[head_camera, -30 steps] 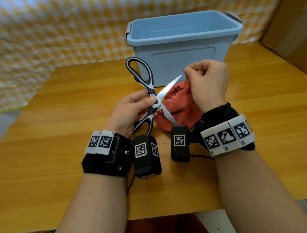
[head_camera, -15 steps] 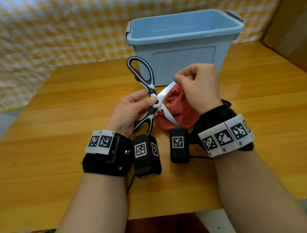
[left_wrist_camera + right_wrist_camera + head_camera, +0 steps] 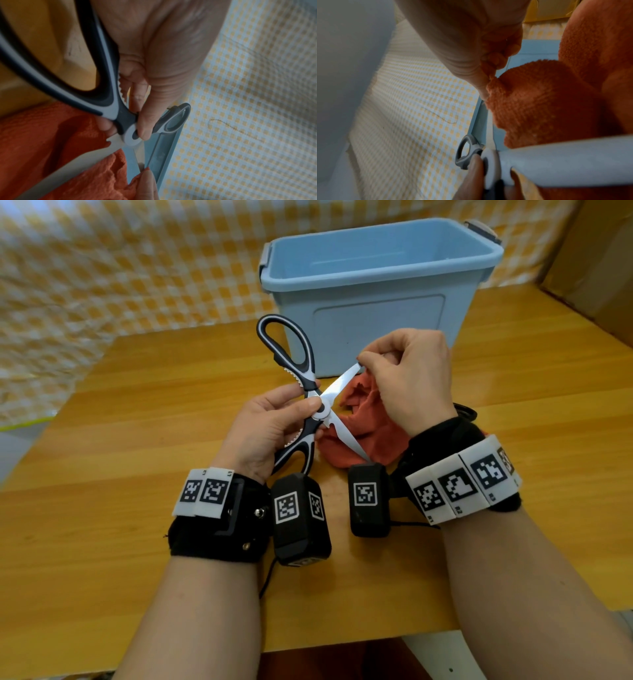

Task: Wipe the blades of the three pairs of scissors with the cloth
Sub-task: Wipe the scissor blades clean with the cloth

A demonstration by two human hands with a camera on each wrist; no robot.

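A pair of black-and-white kitchen scissors [image 3: 310,392] stands spread wide above the wooden table. My left hand [image 3: 274,426] pinches them at the pivot [image 3: 132,135], thumb on the screw. My right hand [image 3: 407,378] pinches an orange-red cloth [image 3: 359,419] around the tip of the upper blade [image 3: 342,381]. The rest of the cloth hangs down behind the lower blade [image 3: 352,445] onto the table. In the right wrist view the cloth [image 3: 539,108] bunches under my thumb, and the lower blade [image 3: 573,159] crosses the foreground. No other scissors show.
A light blue plastic bin [image 3: 376,289] stands open just behind the hands; its inside is hidden from me. A yellow checked cloth [image 3: 120,268] hangs behind the table [image 3: 102,508]. Brown cardboard [image 3: 599,251] is at the far right.
My right hand with the cloth has slid leftward and down onto the upper blade's tip, where before it hovered off to the right. The left hand and scissors barely moved.
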